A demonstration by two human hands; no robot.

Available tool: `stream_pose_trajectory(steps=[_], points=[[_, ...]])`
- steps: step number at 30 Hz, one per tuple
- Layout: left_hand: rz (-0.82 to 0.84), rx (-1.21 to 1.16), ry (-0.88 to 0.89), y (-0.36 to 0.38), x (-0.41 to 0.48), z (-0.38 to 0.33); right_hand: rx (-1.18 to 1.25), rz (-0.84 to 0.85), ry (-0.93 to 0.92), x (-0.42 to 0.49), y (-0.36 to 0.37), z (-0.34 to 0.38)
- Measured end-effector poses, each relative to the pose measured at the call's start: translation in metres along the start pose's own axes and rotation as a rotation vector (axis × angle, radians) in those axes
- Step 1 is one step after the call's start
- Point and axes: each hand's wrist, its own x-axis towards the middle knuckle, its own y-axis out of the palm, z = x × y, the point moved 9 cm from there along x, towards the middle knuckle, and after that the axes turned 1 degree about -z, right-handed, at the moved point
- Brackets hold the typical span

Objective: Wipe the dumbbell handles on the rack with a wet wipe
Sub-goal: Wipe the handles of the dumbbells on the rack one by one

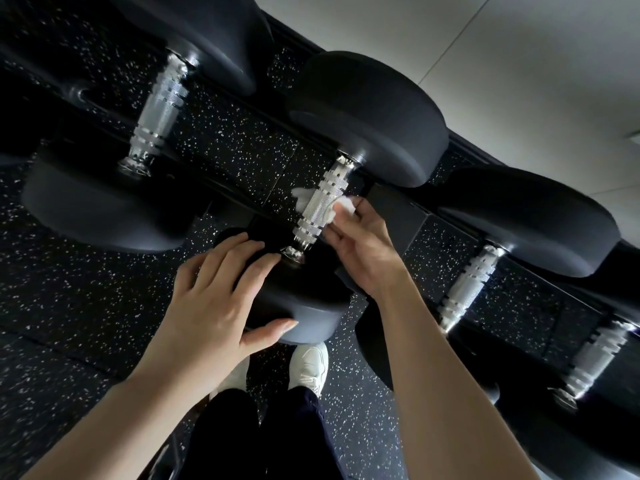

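Over speckled flooring [86, 306], right fingers [363, 212] pinch the wet wipe [347, 203] round the handle [320, 209]; left fingers [225, 254] lie flat.

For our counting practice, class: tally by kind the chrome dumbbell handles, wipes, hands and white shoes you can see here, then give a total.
Chrome dumbbell handles: 4
Wet wipe: 1
Hands (left hand, right hand): 2
White shoes: 2
Total: 9
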Motion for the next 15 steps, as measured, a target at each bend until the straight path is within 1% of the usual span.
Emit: stream_pose_trajectory(steps=[6,10,12,15], points=[[0.001,-0.008,-0.005,0.001,0.0,0.0,-0.121,-0.01,0.073,-0.013,0.0,-0.006],[0.001,0.004,0.0,0.0,0.0,-0.001,-0.21,0.013,0.128,-0.021,0.004,-0.013],[0.005,0.004,-0.002,0.0,-0.001,0.0,-0.297,0.0,0.143,-0.024,0.002,-0.017],[-0.001,-0.003,-0.004,-0.001,-0.001,0.0,-0.551,-0.073,0.105,-0.026,-0.004,-0.013]])
